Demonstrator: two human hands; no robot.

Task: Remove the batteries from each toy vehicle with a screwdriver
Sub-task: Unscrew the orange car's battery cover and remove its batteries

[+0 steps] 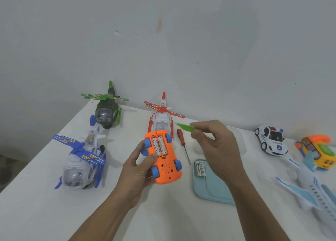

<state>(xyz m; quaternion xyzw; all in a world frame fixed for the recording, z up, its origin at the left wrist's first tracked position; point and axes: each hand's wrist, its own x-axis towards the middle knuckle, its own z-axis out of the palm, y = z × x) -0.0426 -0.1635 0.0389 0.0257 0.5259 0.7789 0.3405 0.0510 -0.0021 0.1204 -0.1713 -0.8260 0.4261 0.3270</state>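
While the left hand [135,169] clamps its grip round the upturned orange plastic toy car [164,169] at centre frame, baring two white cylindrical batteries [160,147] lettered "Heybright", the right hand [216,142] pinches a thin green plastic piece [185,127]; the red-handled screwdriver [183,143] lies on the white worktop [45,213] beside it, seemingly done here.

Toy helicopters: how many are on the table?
3. Green helicopter at the back left, blue helicopter in front of it, red helicopter at the back centre behind the orange car. The yellow toy at far right is partly hidden, kind unclear.
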